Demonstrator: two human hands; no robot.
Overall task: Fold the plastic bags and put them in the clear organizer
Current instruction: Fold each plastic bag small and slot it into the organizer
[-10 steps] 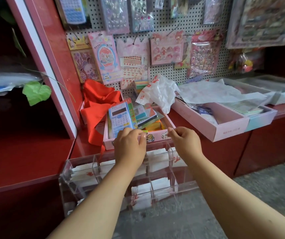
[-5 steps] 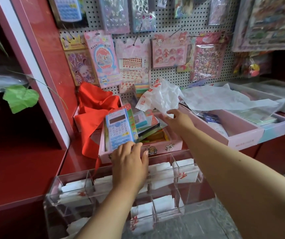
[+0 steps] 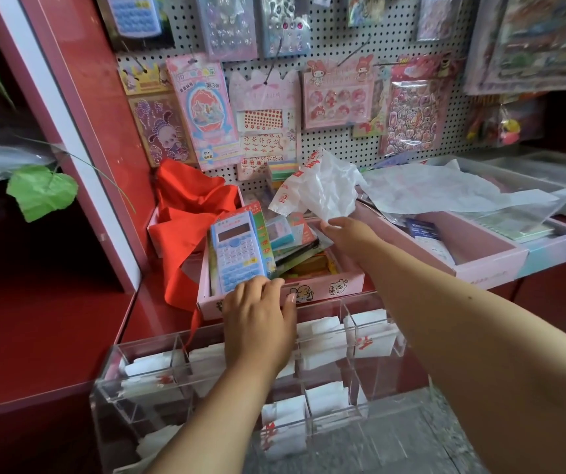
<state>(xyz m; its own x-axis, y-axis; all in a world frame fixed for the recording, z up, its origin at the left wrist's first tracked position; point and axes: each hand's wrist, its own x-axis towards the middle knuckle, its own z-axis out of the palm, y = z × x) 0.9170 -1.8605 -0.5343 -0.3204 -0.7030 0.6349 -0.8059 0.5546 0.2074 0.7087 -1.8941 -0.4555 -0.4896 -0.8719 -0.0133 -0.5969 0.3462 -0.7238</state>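
Observation:
A crumpled white plastic bag (image 3: 319, 189) with red print stands on the goods in a pink box (image 3: 343, 285). My right hand (image 3: 350, 234) reaches over that box and pinches the bag's lower edge. The clear organizer (image 3: 110, 401) sits at the front edge of the red shelf, with folded white bags (image 3: 370, 336) in several of its compartments. My left hand (image 3: 257, 326) lies flat over the organizer's back row, fingers straight and holding nothing. A second, flatter white bag (image 3: 445, 193) is spread over the trays on the right.
A blue calculator (image 3: 237, 251) stands in the pink box and red cloth (image 3: 186, 217) spills beside it. Pink and blue trays (image 3: 486, 261) line the shelf at right. A pegboard (image 3: 336, 46) hung with sticker packs rises behind. A green leaf (image 3: 40, 191) hangs at left.
My right hand left the organizer's edge and stretched forward to the crumpled bag. My left hand flattened over the organizer's back row. The view moved closer to the shelf.

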